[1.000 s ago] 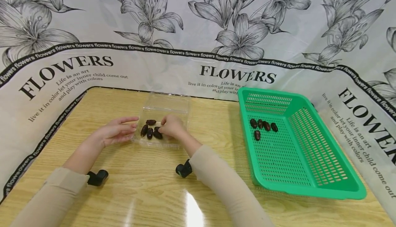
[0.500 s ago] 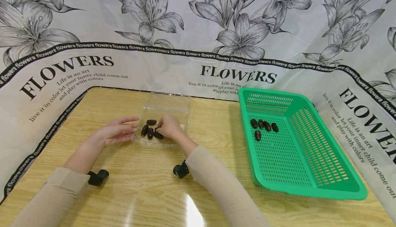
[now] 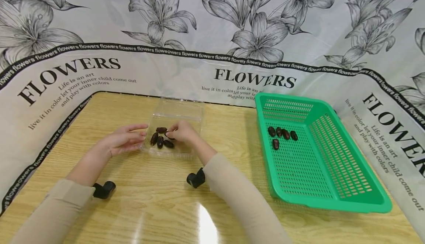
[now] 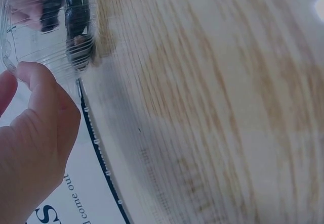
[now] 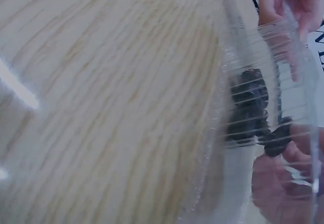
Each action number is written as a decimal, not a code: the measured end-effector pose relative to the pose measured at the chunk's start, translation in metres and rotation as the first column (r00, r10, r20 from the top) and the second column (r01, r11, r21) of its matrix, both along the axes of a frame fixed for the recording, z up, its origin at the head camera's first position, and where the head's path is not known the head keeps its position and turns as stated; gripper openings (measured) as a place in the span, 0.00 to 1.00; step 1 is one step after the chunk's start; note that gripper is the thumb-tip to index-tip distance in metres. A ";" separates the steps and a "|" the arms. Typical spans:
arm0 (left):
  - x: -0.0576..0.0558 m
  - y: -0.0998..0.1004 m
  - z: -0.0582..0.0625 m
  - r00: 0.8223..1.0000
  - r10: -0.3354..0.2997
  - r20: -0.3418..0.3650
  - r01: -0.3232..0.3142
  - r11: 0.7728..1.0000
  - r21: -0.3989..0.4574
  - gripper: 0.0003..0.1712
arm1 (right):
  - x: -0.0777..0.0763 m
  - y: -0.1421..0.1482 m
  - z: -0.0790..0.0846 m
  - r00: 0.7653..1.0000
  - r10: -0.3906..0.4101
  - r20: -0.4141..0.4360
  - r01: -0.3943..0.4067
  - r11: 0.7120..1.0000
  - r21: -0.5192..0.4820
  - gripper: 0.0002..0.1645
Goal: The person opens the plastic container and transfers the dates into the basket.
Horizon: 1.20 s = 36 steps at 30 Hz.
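Observation:
Inside a clear plastic box (image 3: pixel 179 154), my right hand (image 3: pixel 184 131) pinches a dark brown date (image 3: pixel 169 136) between thumb and fingers. Several more dates (image 3: pixel 154 138) lie on the box floor just left of those fingertips. My left hand (image 3: pixel 125 140) is at the box's left side; in the left wrist view its thumb and curled index finger (image 4: pixel 38 77) hold the box's corner. The right wrist view shows the pinched date (image 5: pixel 277 140) through the ribbed clear wall. The box's raised lid (image 3: pixel 179 108) leans away at the back.
To the right stands a green perforated basket (image 3: pixel 332 208), with several dates (image 3: pixel 285 134) near its left wall. A flower-printed cloth (image 3: pixel 186 63) hangs behind the wooden table (image 3: pixel 159 207). Black devices (image 3: pixel 196 178) are strapped at both wrists.
My right hand has shifted slightly within the box, and a date now shows between its fingertips, apart from the others. The left hand has stayed at the box's side.

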<state>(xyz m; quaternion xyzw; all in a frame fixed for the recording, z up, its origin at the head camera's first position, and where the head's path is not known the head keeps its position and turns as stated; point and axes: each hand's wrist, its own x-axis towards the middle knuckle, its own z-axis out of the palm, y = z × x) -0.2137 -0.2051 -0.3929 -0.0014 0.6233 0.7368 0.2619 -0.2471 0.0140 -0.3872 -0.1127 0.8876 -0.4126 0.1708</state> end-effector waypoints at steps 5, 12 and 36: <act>-0.001 -0.001 0.000 1.000 0.007 0.005 -0.007 1.000 -0.008 0.39 | -0.001 0.004 0.014 0.975 -0.033 0.222 0.094 0.958 -0.273 0.17; -0.002 -0.002 0.000 1.000 -0.007 -0.004 0.007 1.000 -0.003 0.39 | -0.005 0.010 0.039 0.949 -0.041 0.312 0.157 0.921 -0.356 0.20; -0.002 -0.003 -0.002 1.000 -0.011 0.007 0.011 1.000 0.015 0.39 | 0.000 0.064 0.105 0.932 -0.024 0.363 0.205 0.859 -0.470 0.22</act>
